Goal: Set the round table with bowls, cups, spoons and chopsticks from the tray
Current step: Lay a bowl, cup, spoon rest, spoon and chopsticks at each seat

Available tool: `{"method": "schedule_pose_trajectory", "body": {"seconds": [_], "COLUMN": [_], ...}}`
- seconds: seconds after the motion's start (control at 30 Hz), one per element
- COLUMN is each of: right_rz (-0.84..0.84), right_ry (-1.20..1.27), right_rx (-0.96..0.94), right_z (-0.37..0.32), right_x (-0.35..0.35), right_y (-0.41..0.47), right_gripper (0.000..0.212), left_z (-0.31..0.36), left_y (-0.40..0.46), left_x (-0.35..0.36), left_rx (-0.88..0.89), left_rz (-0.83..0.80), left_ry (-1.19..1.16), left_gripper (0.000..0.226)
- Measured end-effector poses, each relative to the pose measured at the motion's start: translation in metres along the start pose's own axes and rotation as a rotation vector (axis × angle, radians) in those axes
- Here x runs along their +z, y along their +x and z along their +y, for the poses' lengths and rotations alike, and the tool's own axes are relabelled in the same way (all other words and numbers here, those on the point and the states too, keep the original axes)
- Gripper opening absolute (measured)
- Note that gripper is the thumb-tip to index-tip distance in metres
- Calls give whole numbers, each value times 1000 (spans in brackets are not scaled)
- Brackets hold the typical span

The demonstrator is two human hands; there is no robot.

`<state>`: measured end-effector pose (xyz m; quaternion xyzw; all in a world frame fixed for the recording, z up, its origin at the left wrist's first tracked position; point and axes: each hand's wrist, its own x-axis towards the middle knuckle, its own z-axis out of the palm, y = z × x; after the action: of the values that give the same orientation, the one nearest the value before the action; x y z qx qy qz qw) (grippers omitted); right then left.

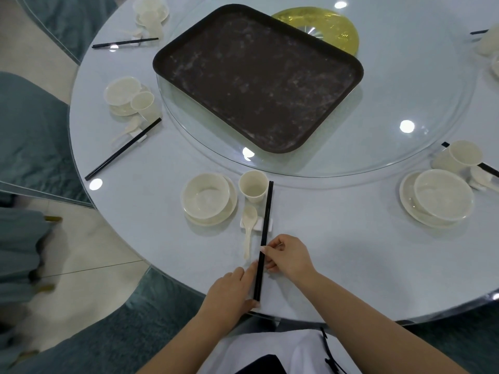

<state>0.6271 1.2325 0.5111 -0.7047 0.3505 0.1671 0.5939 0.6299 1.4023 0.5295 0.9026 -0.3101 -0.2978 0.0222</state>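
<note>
Black chopsticks (264,238) lie lengthwise on the pale round surface (351,252), their upper part across a small white rest (259,222), far tips just beside a cream cup (253,186). Right hand (287,256) pinches the pair mid-length with thumb and forefinger, other fingers curled under. Left hand (232,290) lies against the near end, forefinger straight along the sticks; thumb seems to touch the butt end, though the grip there is hard to read. A cream spoon (249,228) rests bowl-up on the same rest, left of the sticks. A cream bowl (206,196) sits on a plate (229,211) further left. The dark tray (256,76) sits bare on the glass turntable (405,147). Other place settings stand round the edge to left and right.
</note>
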Motion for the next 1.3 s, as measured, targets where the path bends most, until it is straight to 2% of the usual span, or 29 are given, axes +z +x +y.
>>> {"method": "schedule_pose_trajectory", "body": {"seconds": [0.77, 1.3], "right_rz": [-4, 11], "right_ry": [2, -2], "right_rx": [-11, -4], "right_z": [1, 2], "right_x": [-1, 1], "right_y": [-1, 2], "right_gripper": [21, 20], "left_z": [-16, -14], "left_y": [-5, -5], "left_x": [13, 9], "left_rx": [7, 9], "left_rz": [79, 77], "left_ry": [-158, -144], "left_gripper": [84, 83]}}
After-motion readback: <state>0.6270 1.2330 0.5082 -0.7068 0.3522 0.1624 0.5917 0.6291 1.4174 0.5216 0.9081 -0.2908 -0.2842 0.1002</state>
